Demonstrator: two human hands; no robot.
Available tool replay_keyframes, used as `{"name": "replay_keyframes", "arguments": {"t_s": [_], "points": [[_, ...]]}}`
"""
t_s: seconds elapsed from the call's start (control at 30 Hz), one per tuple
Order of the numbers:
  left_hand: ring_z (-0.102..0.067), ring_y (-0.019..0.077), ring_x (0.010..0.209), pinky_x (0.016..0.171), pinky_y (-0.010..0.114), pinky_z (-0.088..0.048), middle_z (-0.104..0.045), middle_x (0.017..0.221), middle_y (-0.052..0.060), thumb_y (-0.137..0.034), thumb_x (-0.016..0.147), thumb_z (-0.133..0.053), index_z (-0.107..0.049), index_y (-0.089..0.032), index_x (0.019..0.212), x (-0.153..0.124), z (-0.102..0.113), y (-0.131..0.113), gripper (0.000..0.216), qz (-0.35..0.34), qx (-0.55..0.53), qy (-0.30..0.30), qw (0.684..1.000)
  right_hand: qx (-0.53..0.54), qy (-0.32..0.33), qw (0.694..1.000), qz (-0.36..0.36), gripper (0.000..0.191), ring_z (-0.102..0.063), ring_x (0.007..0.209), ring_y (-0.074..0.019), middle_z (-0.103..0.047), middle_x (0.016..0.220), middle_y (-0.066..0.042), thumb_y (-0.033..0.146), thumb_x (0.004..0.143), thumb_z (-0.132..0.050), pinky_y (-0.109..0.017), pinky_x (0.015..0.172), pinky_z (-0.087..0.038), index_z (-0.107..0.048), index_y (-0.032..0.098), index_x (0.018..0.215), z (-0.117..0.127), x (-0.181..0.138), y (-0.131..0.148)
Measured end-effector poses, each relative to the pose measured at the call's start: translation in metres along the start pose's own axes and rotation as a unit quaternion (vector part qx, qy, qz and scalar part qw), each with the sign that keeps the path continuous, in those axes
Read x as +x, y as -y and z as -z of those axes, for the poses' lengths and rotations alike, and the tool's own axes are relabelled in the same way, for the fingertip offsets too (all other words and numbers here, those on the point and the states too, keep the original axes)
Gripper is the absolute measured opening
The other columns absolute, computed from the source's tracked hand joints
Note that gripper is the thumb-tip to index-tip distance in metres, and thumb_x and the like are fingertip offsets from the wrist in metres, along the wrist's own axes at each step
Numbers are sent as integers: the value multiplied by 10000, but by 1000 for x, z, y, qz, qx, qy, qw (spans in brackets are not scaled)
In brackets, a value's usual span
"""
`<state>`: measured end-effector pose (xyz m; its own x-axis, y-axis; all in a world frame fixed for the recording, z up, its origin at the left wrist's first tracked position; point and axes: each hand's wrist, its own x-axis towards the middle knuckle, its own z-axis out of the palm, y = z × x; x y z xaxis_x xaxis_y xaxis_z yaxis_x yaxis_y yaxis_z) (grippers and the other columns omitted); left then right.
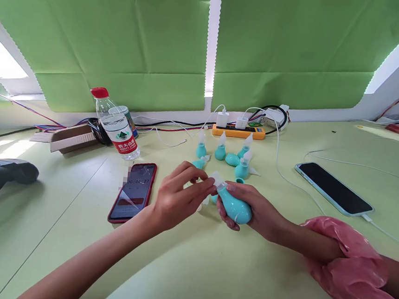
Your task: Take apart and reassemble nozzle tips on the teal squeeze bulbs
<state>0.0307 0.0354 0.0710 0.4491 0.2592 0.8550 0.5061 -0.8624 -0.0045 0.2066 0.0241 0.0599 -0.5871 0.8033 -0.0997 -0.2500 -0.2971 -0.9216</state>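
My right hand (242, 202) is wrapped round a turquoise bulb syringe (236, 208), tilted with its neck toward the upper left. At that neck sits a translucent nozzle (218, 179), and my left hand (182, 192) pinches it between thumb and fingers. Just beyond my hands, several more turquoise bulb syringes stand upright with clear nozzles, among them one at the back (220, 151). A turquoise bulb (232, 159) lies on its side there. Other bulbs and a loose nozzle (254, 171) are close by, some partly hidden behind my hands.
To my left are a red-cased phone (133, 192) showing a timer, a water bottle (119, 128) and an open cardboard box (72, 139). At the back lies an orange power strip (238, 132) with chargers and cables. A charging phone (334, 188) lies right.
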Motion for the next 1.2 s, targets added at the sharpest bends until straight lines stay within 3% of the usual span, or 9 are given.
{"name": "replay_keyframes", "arguments": {"t_s": [0.13,0.23,0.43,0.6,0.8,0.9,1.03,1.2], "points": [[-515,149,702,529,254,-440,-591,783,63,-66,741,-542,-553,-157,869,-6,3,5,158,-93,82,46,991,-2,-5,1000,-2,251,-467,432,-83,-535,600,-9,385,822,-435,-199,387,-338,-501,147,782,0,-1,0],[-516,152,669,508,255,-436,-589,723,57,-73,702,-597,-553,-141,832,-5,3,5,153,-122,80,33,989,-18,-7,1000,9,251,-469,440,-83,-539,605,-11,381,820,-444,-201,391,-349,-493,147,747,-1,-2,-1],[-520,114,579,506,244,-467,-585,646,19,-151,642,-685,-561,-163,751,5,5,-4,166,9,-35,-41,999,-37,-14,999,22,246,-472,459,-83,-542,620,-10,387,820,-453,-202,407,-361,-502,153,765,-1,-4,-1],[-537,98,542,489,220,-467,-622,646,28,-148,618,-707,-606,-135,753,4,7,-7,169,110,-133,-5,985,-60,5,997,42,221,-469,489,-79,-542,647,-15,362,837,-443,-202,435,-367,-502,150,816,-1,-4,-3],[-602,98,579,544,185,-499,-662,656,33,-93,651,-672,-639,-125,691,8,9,-10,61,148,-186,6,971,-114,5,990,80,200,-458,522,-72,-527,656,-7,337,849,-438,-210,498,-377,-503,150,819,-2,-8,-1],[-608,108,605,568,197,-512,-666,680,49,-57,655,-659,-633,-114,724,9,7,-14,93,108,-139,-6,984,-132,-7,987,93,197,-451,533,-69,-515,660,0,341,848,-441,-207,508,-370,-503,157,815,-3,-10,0],[-592,135,605,556,244,-513,-651,693,86,-11,644,-640,-598,-73,774,0,1,-17,150,-7,0,-41,999,-153,-45,981,113,203,-444,572,-73,-501,676,4,350,852,-429,-200,522,-367,-496,165,800,-8,-13,-2],[-588,199,619,491,289,-473,-637,689,128,-62,675,-607,-575,-28,837,-11,-4,-17,169,-112,140,3,984,-164,-76,976,119,218,-433,594,-73,-482,675,13,359,854,-418,-202,573,-394,-480,169,768,-10,-13,-8]]}}
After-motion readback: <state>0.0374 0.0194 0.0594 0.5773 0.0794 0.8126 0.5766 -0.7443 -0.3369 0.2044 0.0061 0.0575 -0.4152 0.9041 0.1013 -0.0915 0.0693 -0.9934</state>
